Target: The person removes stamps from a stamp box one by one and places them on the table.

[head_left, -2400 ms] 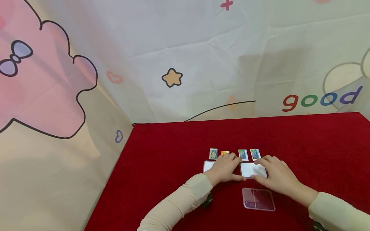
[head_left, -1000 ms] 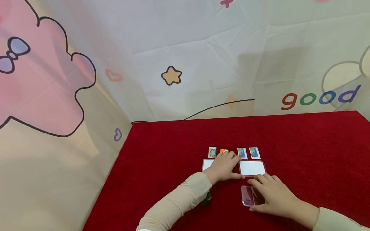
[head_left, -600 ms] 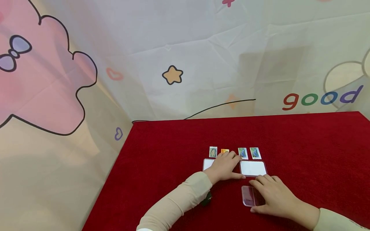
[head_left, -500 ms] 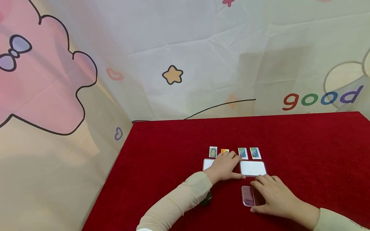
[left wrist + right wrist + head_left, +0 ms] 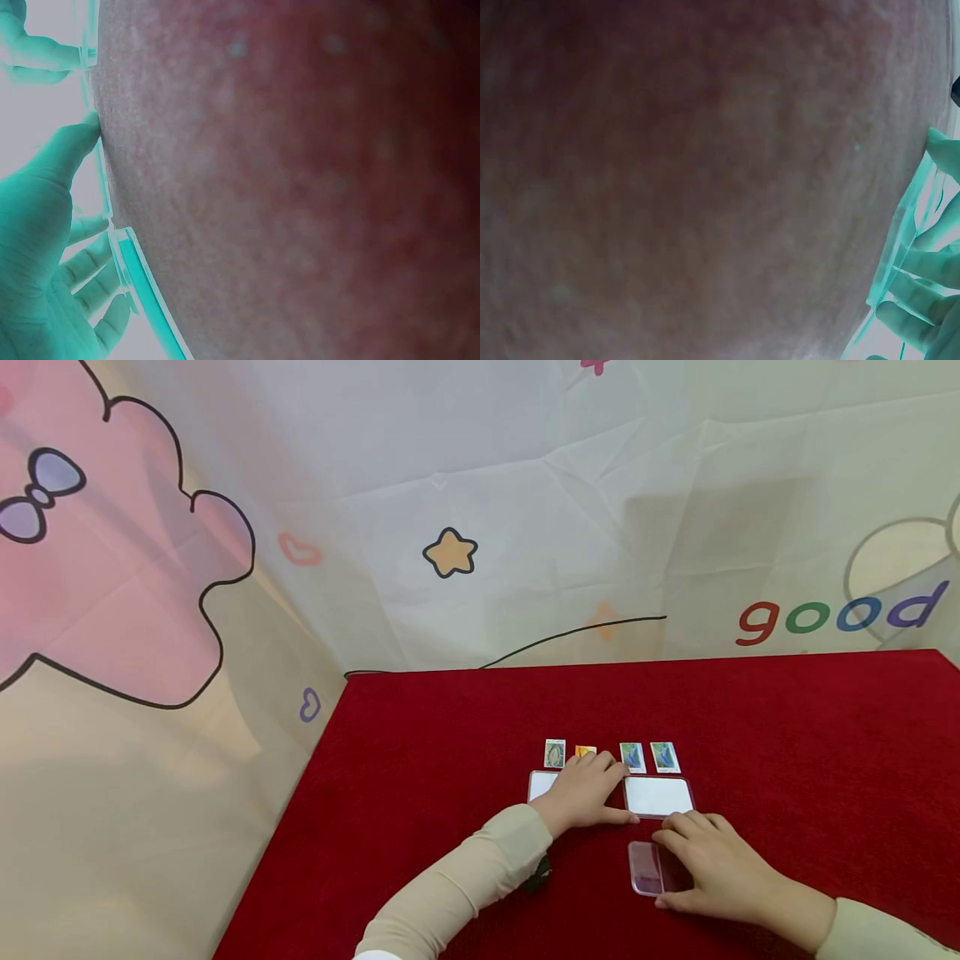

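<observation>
My left hand (image 5: pixel 588 789) spans the left end of a shallow clear-rimmed box with a white inside (image 5: pixel 658 797), thumb at its near edge and fingertips by its far corner. My right hand (image 5: pixel 716 868) holds a clear plastic lid (image 5: pixel 645 868) on the red cloth, thumb near and fingers far; the hand hides the lid's right part. A second white box (image 5: pixel 542 783) lies partly under my left hand. Behind the boxes lie a grey-green stamp (image 5: pixel 555 753), an orange stamp (image 5: pixel 585 750) partly covered by my fingers, and two blue-green stamps (image 5: pixel 632 757).
A red cloth (image 5: pixel 435 735) covers the table, which meets a printed fabric backdrop (image 5: pixel 525 568) at the back. Under my left sleeve (image 5: pixel 465 877) a dark object (image 5: pixel 537 875) shows. Both wrist views are mostly filled by blurred cloth.
My right hand has left the white box's right end, moved toward me and taken hold of the clear lid, then stayed there. My left hand keeps its place.
</observation>
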Demonstrator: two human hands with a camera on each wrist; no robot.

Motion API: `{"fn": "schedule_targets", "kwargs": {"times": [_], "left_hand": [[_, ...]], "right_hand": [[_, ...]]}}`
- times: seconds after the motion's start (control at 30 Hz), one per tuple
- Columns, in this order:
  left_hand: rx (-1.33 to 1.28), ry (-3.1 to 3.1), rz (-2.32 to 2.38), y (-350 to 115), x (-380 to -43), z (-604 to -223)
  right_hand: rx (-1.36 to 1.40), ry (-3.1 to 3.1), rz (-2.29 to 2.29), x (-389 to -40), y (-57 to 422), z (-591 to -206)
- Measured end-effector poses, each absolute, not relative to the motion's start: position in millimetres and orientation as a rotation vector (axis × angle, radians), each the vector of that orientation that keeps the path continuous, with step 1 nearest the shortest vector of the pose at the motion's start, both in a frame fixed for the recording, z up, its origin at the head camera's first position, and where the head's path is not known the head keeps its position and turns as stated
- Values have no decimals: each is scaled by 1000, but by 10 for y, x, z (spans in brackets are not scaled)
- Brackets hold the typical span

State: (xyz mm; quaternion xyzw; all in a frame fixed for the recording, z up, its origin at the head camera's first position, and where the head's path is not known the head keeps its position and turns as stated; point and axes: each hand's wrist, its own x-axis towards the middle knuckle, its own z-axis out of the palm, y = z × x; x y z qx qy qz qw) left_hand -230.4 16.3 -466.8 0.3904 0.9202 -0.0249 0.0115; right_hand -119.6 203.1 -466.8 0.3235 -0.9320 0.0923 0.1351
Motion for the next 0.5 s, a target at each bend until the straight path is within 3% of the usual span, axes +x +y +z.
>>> {"fn": "schedule_targets", "kwargs": {"times": [0.5], "left_hand": [[1209, 2862, -61, 163, -2302, -4669]], "right_hand": [[1002, -2681, 254, -1237, 2072, -4666]]}}
